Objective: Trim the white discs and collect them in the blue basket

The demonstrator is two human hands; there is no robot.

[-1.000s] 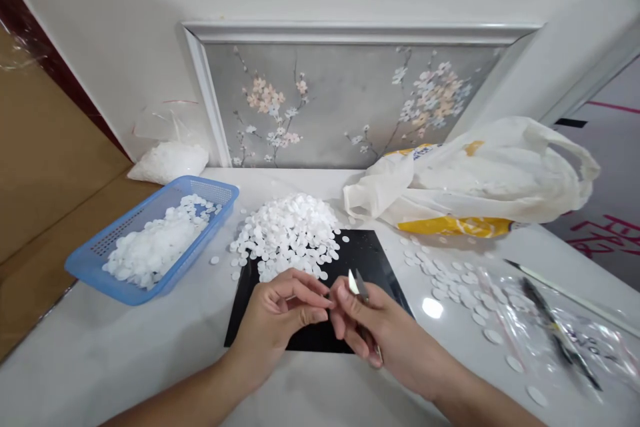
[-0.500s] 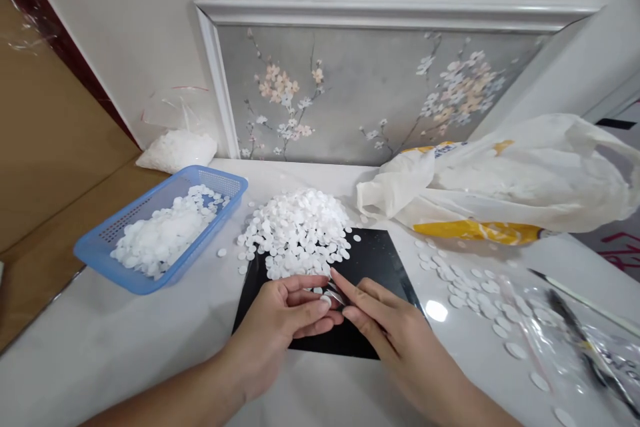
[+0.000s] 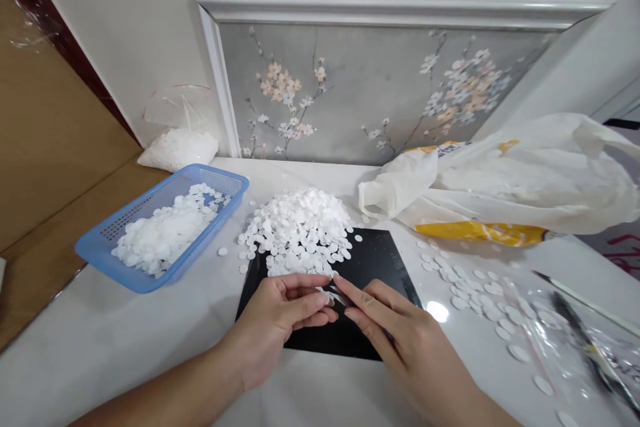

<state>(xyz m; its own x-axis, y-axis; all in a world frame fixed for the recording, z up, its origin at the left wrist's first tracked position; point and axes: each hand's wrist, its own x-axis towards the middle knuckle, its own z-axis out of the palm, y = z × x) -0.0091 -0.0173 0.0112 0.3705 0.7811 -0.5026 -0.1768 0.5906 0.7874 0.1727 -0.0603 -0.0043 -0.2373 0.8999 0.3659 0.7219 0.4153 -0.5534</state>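
head view: white marble table [image 3: 125,360], framed blossom painting [image 3: 380,93] behind (both hands' fingers pinched at small discs [image 3: 327,295]).

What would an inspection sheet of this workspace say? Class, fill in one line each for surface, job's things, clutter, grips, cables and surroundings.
Surface: white table with a black mat in the middle.
Job's things: heap of white discs on the mat's far edge; thin metal tool between the fingertips.
Clutter: blue basket of discs, loose discs, plastic bag, clear packets.
Grips: left hand and right hand meet over the mat, pinching at the tool.
Cables: nothing seen.
Surroundings: framed blossom picture leaning on the wall.
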